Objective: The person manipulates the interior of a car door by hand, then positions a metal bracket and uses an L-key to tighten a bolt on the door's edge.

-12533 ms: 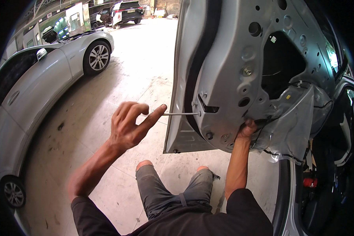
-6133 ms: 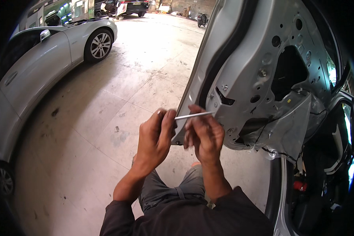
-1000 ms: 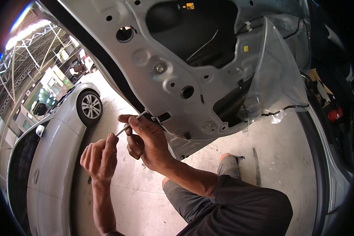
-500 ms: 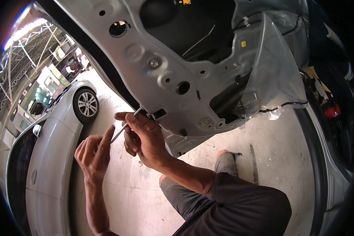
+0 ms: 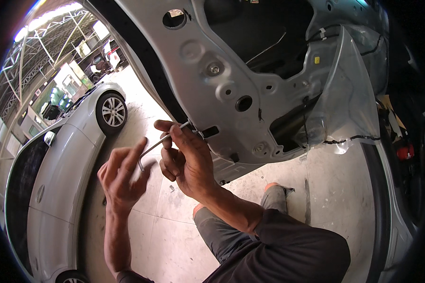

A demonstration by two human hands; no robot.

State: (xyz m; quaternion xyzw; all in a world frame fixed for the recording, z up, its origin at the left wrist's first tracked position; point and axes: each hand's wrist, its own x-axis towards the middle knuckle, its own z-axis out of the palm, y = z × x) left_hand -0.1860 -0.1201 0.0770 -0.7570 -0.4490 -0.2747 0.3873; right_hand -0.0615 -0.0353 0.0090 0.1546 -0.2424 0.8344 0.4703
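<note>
A thin metal rod with a bent lower end, seemingly a hex key (image 5: 156, 145), slants up to the edge of a grey bare door (image 5: 184, 61). My right hand (image 5: 193, 162) pinches it between thumb and forefinger near its upper end, the other fingers loosely curled. That tip meets the door edge beside a small rectangular slot (image 5: 210, 132); the exact contact is hidden. My left hand (image 5: 122, 177) is open around the bent end, thumb and forefinger apart, slightly blurred.
Clear plastic sheeting (image 5: 347, 89) hangs partly peeled from the door's right side, with a dark wire along it. A silver car (image 5: 63, 174) stands to my left. My bent knees are below the door. A door sill (image 5: 387, 207) runs along the right.
The view has shifted, so the door and both hands appear farther right. My left thumb and forefinger have spread apart at the rod's bent end. My right hand keeps its pinch.
</note>
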